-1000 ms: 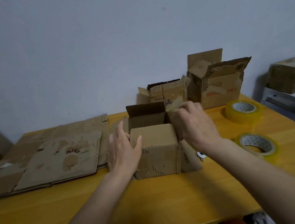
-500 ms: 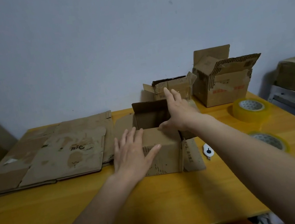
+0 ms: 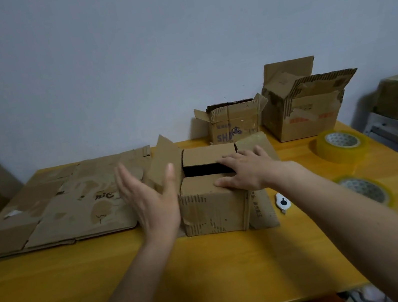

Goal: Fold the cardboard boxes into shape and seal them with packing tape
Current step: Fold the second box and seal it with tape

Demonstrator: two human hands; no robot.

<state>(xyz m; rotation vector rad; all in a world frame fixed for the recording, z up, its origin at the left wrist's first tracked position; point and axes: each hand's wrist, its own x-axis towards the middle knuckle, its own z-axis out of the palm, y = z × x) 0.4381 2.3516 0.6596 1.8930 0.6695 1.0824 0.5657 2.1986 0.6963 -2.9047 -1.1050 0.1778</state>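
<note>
Small cardboard box (image 3: 212, 206) standing at centre of yellow surface (image 3: 213, 275), top partly folded: near flap (image 3: 198, 185) and far flap (image 3: 208, 155) laid inward with a dark gap between them, left flap (image 3: 165, 161) raised at a slant toward 10 o'clock, right flap (image 3: 257, 141) lying outward toward 2 o'clock. Right hand (image 3: 246, 170) resting palm down on the near flap at its right end, fingers straight and reaching across the gap toward the far flap; grip spread, nothing pinched. Left hand (image 3: 152, 198) held edge-on just beside the box's left wall at 9 o'clock, fingers straight and apart, thumb up near the left flap; grip spread, contact with the box not determinable. Flattened cardboard sheets (image 3: 62, 208) lying at 9 to 10 o'clock of the box. Two open boxes near the wall: a small printed box (image 3: 234, 123) at 12 o'clock, a larger torn box (image 3: 301, 107) at 1 o'clock. Two yellowish packing tape rolls on the right: one roll (image 3: 340, 145) at 2 o'clock, another roll (image 3: 366, 188) at 3 o'clock. Small white cutter (image 3: 283, 202) on the surface just beside the box's right side.
</note>
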